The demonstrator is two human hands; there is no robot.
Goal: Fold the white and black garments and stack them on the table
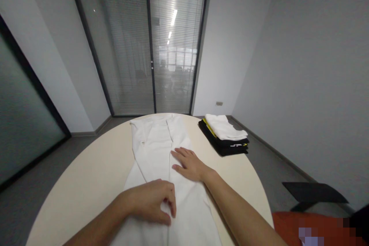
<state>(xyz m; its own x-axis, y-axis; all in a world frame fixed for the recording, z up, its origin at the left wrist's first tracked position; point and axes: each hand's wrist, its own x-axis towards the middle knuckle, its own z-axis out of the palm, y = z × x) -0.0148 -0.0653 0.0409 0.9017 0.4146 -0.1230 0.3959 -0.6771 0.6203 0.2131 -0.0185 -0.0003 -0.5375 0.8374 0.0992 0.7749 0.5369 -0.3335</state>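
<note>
Smoothing step: right hand (189, 164) lies flat, fingers apart, on the white cotton trousers (161, 150) spread on the tabletop (86, 177); left hand (154, 200) pinches the fabric. The next fold probably calls for both hands lifting together.

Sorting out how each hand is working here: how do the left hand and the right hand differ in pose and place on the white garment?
The left hand is curled, its fingers bent onto the white garment; the right hand lies flat with fingers spread. The left hand sits nearer the camera, on the garment's middle; the right hand is farther up, toward the side where the folded stack of clothes lies. Both are bare and rest on the garment.
</note>
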